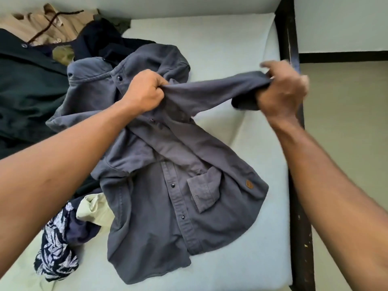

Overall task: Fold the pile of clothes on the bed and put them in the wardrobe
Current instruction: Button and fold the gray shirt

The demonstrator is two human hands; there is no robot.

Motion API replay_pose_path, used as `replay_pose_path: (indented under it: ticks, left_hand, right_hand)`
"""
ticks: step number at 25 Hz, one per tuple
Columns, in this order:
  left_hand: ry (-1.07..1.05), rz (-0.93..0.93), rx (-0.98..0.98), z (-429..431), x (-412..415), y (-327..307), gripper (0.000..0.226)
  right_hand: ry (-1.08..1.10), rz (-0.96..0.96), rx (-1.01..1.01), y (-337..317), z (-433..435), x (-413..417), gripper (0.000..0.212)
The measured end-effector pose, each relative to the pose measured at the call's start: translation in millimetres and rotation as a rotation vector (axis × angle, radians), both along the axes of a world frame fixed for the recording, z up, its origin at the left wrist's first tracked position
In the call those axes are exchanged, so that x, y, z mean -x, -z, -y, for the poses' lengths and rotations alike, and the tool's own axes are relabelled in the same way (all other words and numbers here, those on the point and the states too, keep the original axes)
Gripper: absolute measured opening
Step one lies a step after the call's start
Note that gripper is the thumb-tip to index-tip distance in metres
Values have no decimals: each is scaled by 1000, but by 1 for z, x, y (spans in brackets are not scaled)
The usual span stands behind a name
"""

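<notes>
A grey button-up shirt (168, 196) lies crumpled on the pale bed (210, 34), its chest pocket and dark buttons facing up. My left hand (144, 91) grips the shirt where one sleeve meets the body. My right hand (281, 89) holds the cuff end of that sleeve, which stretches taut between both hands above the mattress. The right hand looks blurred. The rest of the pile (31, 85) lies at the left: a dark green garment, a tan shirt (48, 22) and black clothing.
A navy floral garment (54, 244) and a cream piece (96, 208) lie at the lower left beside the shirt. The bed's dark frame (294, 164) runs down the right edge, with beige floor (346, 122) beyond it. No wardrobe is in view.
</notes>
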State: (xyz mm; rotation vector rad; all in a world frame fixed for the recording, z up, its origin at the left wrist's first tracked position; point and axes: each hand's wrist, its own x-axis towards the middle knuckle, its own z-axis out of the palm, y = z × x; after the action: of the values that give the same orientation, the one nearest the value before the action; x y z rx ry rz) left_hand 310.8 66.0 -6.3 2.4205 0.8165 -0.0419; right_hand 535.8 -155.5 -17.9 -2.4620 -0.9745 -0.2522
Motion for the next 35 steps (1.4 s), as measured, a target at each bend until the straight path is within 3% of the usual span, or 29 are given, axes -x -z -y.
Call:
replay_pose_path:
  ticks: [2, 4, 6, 9, 11, 13, 15, 17, 19, 21, 23, 25, 27, 32, 35]
  left_hand:
    - [-20, 124, -9, 5, -20, -5, 25]
    - [-32, 211, -45, 15, -42, -8, 35]
    - [-46, 209, -60, 29, -63, -7, 48]
    - [83, 172, 67, 59, -82, 3, 51]
    - [235, 78, 107, 86, -96, 17, 45]
    - [304, -25, 132, 109, -112, 30, 38]
    - [356, -65, 137, 129, -134, 41, 45]
    - [424, -98, 129, 141, -153, 48, 59]
    - [473, -171, 134, 149, -171, 58, 72]
    - [503, -291, 138, 161, -182, 69, 80]
    - [513, -354, 124, 173, -190, 76, 80]
    - [481, -329, 137, 184, -195, 77, 81]
    - [438, -267, 230, 196, -196, 73, 90]
    - [215, 41, 685, 247, -208, 34, 118]
    - [240, 182, 827, 276, -227, -13, 126]
  right_hand:
    - [161, 256, -107, -21, 18, -24, 31]
    - [184, 251, -83, -17, 46, -26, 28]
    - [25, 43, 139, 7, 79, -18, 35]
    - [-310, -511, 616, 46, 120, 9, 58]
    - [-442, -621, 702, 59, 137, 22, 59]
    - [-372, -597, 428, 65, 139, 25, 42]
    - [-135, -485, 55, 61, 137, 9, 30]
    - [162, -409, -88, 53, 132, -19, 38]
    - [323, -495, 22, 55, 132, -48, 57]
    - [320, -559, 242, 67, 141, -59, 62]
    - [277, -534, 298, 82, 150, -55, 44]
    - [257, -519, 187, 91, 152, -46, 26]
    - [303, -597, -74, 90, 156, -44, 12]
    - [690, -706, -962, 20, 180, -82, 24]
    - [543, -744, -1157, -38, 164, -85, 25]
